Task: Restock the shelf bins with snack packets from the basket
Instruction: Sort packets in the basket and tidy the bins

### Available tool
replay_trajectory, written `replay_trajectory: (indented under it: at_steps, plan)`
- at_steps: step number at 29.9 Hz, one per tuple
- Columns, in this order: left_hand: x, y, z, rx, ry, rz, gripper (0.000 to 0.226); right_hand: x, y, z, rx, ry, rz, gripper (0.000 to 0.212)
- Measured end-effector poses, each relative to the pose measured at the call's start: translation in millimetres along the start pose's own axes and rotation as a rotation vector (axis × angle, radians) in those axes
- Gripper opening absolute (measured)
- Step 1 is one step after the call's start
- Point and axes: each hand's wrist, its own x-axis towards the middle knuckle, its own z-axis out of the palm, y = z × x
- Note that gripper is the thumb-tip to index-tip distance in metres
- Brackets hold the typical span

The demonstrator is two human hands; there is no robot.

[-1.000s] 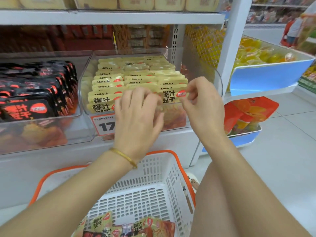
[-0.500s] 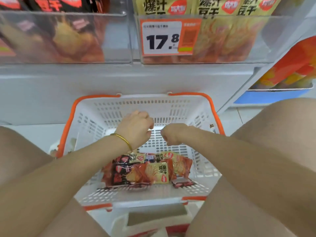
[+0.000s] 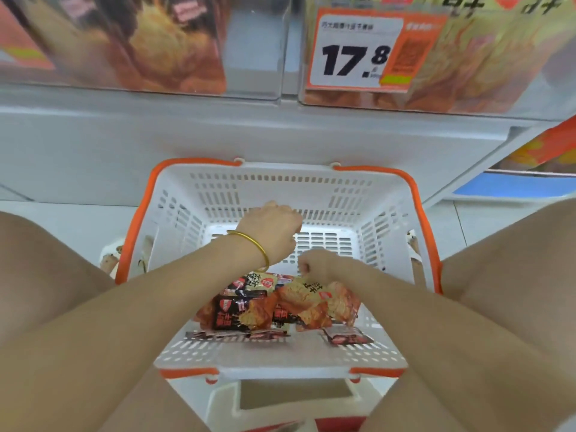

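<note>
Both hands down inside the white basket (image 3: 174, 232) with orange handles, centre of frame. Left hand (image 3: 274, 232), gold bangle (image 3: 252, 247) on the wrist, curled over mid-basket, apparently holding nothing. Right hand (image 3: 314, 266) fisted just above the snack packets (image 3: 274, 307) piled lower centre; can't tell if gripping one. Clear shelf bins (image 3: 255, 57) along the top, 17.8 price tag (image 3: 358, 48) upper right.
</note>
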Motion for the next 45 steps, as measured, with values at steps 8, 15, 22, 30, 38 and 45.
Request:
replay_trajectory:
  at_steps: [8,15,22,30,38,45]
  plan:
    - [-7.5,14.7,-29.8,-0.530,0.017,-0.094,0.015,-119.0,-29.2,-129.0,0.011,0.272,-0.141,0.008]
    - [-18.8,43.2,-93.6,-0.761,0.319,-0.027,0.010,-197.7,-17.5,-162.6,0.512,0.649,-0.151,0.013]
    - [-9.1,94.5,-165.0,-0.823,0.575,0.096,0.023,-263.5,26.8,-178.7,1.226,0.853,-0.330,0.025]
    - [22.6,157.0,-250.3,-0.867,0.865,0.257,0.013,-303.3,50.3,-239.6,1.146,1.476,-0.573,0.029]
    - [53.9,160.2,-253.1,-0.585,0.992,0.278,0.017,-281.6,72.6,-258.1,0.859,1.624,-0.442,0.030]
    - [63.1,149.2,-231.6,-0.249,1.031,0.114,0.009,-263.8,90.6,-245.9,0.646,1.551,-0.218,0.021]
